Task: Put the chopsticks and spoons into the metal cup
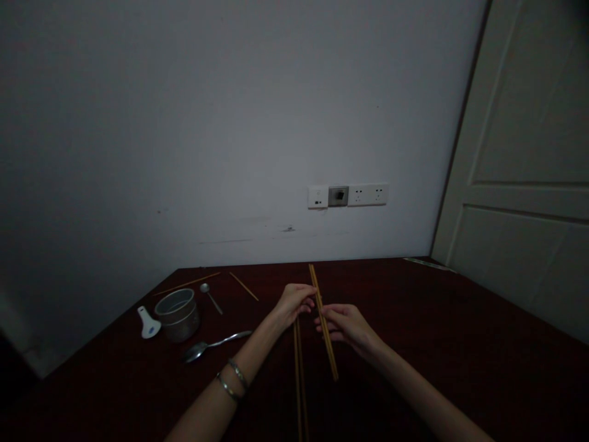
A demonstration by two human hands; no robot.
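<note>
A pair of wooden chopsticks (329,344) is held side by side above the table, tilted with the upper ends to the left. My left hand (297,302) pinches them near the upper part. Lower down, my right hand (343,323) grips the same pair between thumb and fingers. Another pair of chopsticks (299,374) lies lengthwise on the dark red table (391,380), below my left hand, its far ends partly hidden by that hand.
To the left stand a metal cup (179,322), a white spoon (148,323), a large metal spoon (197,351) and a small long-handled spoon (210,296). Single chopsticks (243,286) lie behind them. Wall sockets (368,194) and a door (519,153) border the table.
</note>
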